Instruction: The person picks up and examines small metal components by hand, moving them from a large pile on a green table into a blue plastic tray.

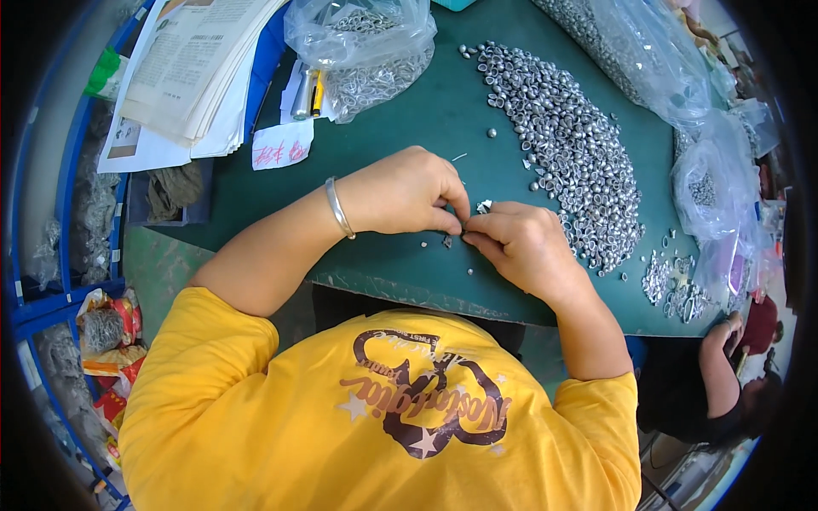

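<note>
Silvery pieces (375,85) in clear bag (307,25); cloth (173,189) in bin (205,192); hands (515,234) near

Your green table (456,94) is scuffed along its near edge. You have papers (183,77) at its left edge, a filled clear bag (375,77) near them, a heap of metal pieces (562,140) toward the right edge, a smaller pile (684,300) by the near right corner.

The left forearm (277,234) slants up and rightward, the right forearm (578,302) up and leftward (both are bare). The left hand (413,193) and right hand (518,240) nearly meet, palms down, fingers (453,192) curled inward; whether either pinch closes fully is hard to tell.
</note>
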Demonstrator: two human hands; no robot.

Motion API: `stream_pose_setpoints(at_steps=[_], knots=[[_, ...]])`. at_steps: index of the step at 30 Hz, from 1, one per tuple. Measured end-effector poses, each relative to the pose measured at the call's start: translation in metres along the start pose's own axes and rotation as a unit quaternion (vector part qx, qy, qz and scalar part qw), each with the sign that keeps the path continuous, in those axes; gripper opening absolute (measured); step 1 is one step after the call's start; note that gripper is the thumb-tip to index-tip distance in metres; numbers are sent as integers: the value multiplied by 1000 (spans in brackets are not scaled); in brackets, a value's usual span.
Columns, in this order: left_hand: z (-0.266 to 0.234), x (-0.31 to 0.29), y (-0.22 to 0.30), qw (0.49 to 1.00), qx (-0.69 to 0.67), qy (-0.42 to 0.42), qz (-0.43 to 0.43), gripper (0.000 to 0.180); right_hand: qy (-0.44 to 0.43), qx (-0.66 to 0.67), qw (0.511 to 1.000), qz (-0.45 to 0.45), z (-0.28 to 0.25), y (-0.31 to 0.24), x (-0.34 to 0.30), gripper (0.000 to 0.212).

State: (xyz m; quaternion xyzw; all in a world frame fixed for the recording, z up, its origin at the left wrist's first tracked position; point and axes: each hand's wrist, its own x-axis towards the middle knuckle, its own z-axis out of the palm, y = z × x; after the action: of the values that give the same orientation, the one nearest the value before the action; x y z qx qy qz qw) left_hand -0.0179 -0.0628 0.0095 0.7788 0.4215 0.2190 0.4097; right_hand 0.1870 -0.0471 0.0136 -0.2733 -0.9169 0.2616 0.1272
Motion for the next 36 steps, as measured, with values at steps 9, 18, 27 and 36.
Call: stream_pose_setpoints(at_steps=[9, 18, 27, 36], knots=[[13, 0, -8, 991, 104, 54, 62, 11, 202, 813, 534, 114, -27, 32, -46, 11], [17, 4, 1, 986, 65, 131, 77, 9, 103, -47, 973, 200, 3, -6, -43, 10], [15, 6, -2, 986, 56, 150, 51, 8, 155, 124, 949, 243, -11, 10, -54, 10], [17, 7, -1, 985, 65, 154, 33, 8, 167, 282, 916, 233, -12, 9, -55, 12]])
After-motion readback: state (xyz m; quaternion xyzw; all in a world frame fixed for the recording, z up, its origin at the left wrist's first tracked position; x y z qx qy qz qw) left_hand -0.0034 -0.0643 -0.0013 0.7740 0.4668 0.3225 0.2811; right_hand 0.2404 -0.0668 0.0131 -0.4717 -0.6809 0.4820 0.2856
